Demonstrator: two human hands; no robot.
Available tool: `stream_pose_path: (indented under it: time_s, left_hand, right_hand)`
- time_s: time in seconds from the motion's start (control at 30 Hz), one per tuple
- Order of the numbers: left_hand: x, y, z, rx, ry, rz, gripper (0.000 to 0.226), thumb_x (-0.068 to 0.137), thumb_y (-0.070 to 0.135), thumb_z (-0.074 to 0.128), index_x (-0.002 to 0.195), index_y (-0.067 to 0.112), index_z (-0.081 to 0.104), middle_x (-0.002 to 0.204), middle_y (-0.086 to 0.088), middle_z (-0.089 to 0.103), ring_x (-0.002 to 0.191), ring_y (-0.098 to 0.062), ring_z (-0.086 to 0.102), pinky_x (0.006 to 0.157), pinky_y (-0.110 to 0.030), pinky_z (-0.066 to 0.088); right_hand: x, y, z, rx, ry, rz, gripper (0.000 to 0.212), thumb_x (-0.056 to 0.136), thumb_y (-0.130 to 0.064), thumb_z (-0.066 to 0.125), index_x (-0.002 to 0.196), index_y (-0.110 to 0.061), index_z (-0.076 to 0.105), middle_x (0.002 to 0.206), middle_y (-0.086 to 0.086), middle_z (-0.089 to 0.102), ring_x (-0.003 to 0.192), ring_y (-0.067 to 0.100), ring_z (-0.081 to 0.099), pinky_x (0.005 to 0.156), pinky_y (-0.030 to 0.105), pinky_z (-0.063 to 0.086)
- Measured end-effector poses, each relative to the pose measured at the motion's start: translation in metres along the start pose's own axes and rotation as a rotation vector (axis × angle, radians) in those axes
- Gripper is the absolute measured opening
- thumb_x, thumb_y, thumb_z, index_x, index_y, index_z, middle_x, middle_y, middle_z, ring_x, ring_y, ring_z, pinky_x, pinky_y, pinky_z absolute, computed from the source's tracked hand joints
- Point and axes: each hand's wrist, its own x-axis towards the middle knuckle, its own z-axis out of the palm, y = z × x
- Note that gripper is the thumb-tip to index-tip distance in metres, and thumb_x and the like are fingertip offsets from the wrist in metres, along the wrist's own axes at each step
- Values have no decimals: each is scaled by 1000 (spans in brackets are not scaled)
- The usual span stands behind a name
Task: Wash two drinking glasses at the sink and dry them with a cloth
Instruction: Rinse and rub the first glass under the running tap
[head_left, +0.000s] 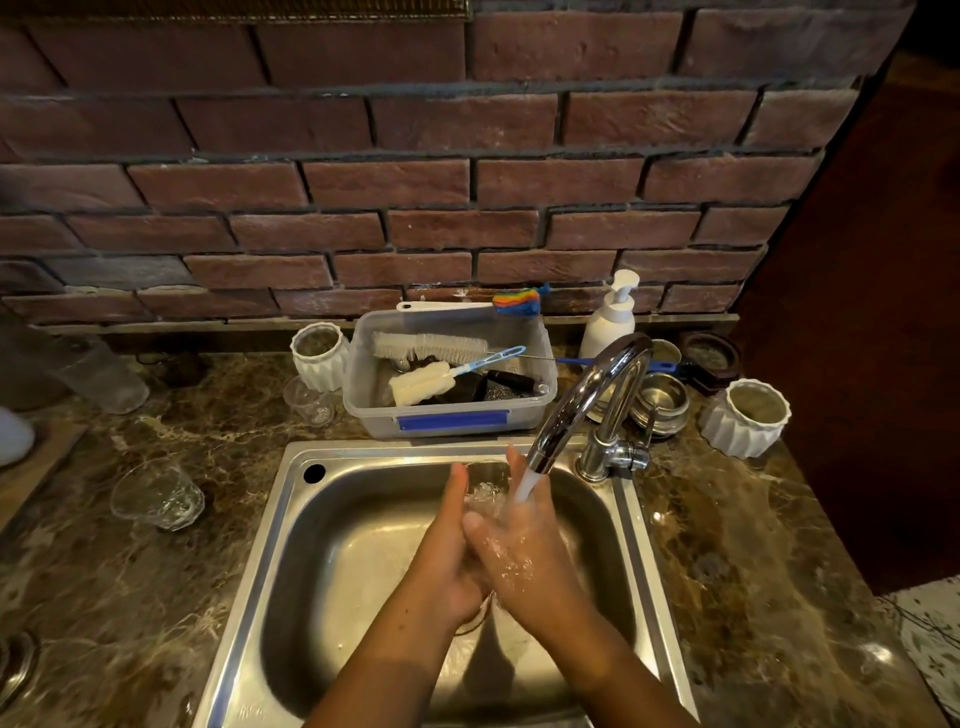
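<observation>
Both my hands are in the steel sink (291, 545) under the running tap (582, 400). My left hand (447, 551) and my right hand (519, 551) lie palm against palm with straight fingers, and water streams over the right one. Between the fingertips something clear glints (485, 486); I cannot tell whether it is a glass or splashing water. A faceted drinking glass (156, 496) stands on the counter left of the sink. A smaller clear glass (309, 402) stands behind the sink's left corner. No cloth is in view.
A clear plastic tub (452, 415) with brushes sits behind the sink, a soap pump bottle (610, 317) beside it. White ribbed pots (317, 353) (745, 421) and steel bowls (660, 402) line the back of the marble counter (737, 545). A brick wall rises behind.
</observation>
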Motion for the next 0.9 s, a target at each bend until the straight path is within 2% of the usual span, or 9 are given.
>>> stream_pose_path:
  time_s: [0.1,0.23,0.3,0.4,0.5,0.57,0.67,0.77,0.9]
  left_hand:
    - [-3,-2,1,-1,7,-38,68,86,63,60,119,5,70,112,-22,75,104,-37,73,83,-47,59]
    - [-2,-3,2,-96,-103,-20,60,89,61,56,118,12,75,118,-22,73,104,-35,73,81,-47,61]
    - [-1,-3,0,-106,-139,-45,62,89,62,57,114,9,77,115,-22,73,94,-33,76,72,-41,62]
    - [2,-11,-2,-122,-113,-76,72,86,62,62,121,0,70,99,-25,74,75,-34,74,67,-39,61]
    - [2,-10,5,18,-31,-1,60,93,60,53,112,4,64,88,-24,77,74,-37,76,70,-46,61]
    - [0,-3,14,307,49,53,52,100,59,44,97,10,62,84,-22,76,81,-38,74,82,-52,59]
    - [-2,5,21,534,40,103,43,95,66,44,100,26,59,91,-13,66,89,-34,67,92,-55,57]
    - [1,-5,17,429,-90,115,42,84,68,60,110,35,61,81,1,76,80,-27,73,78,-47,61]
    - [7,-14,7,80,-78,37,66,76,67,61,118,18,73,109,-16,77,102,-35,74,84,-50,60]
  right_hand:
    - [4,-3,-12,7,-27,48,25,86,-45,63,109,-38,60,138,-2,49,124,13,55,98,35,52]
    - [20,-6,-29,162,34,122,31,82,-52,66,95,-24,70,86,-2,74,84,11,72,73,28,56]
    - [31,-5,-32,241,50,199,23,89,-40,69,76,-22,69,65,-6,71,66,4,70,60,18,51]
    - [43,-3,-36,286,-14,321,32,95,-15,64,64,-22,63,55,-8,62,60,7,61,60,21,49]
    - [45,0,-37,205,10,188,37,95,1,57,72,-28,64,65,-14,61,63,-3,58,62,13,49]
    - [44,5,-38,170,94,142,25,94,0,57,84,-18,72,72,-13,63,67,-2,59,65,13,48]
    - [41,8,-34,127,191,101,21,91,-8,69,96,-28,71,89,-10,67,78,-6,63,64,6,46]
    - [34,2,-26,183,287,145,18,95,-10,64,107,-23,69,98,-5,69,89,1,65,66,10,48]
    - [14,-4,-9,174,169,169,28,100,-35,55,126,-28,57,117,-1,62,101,4,64,85,30,58]
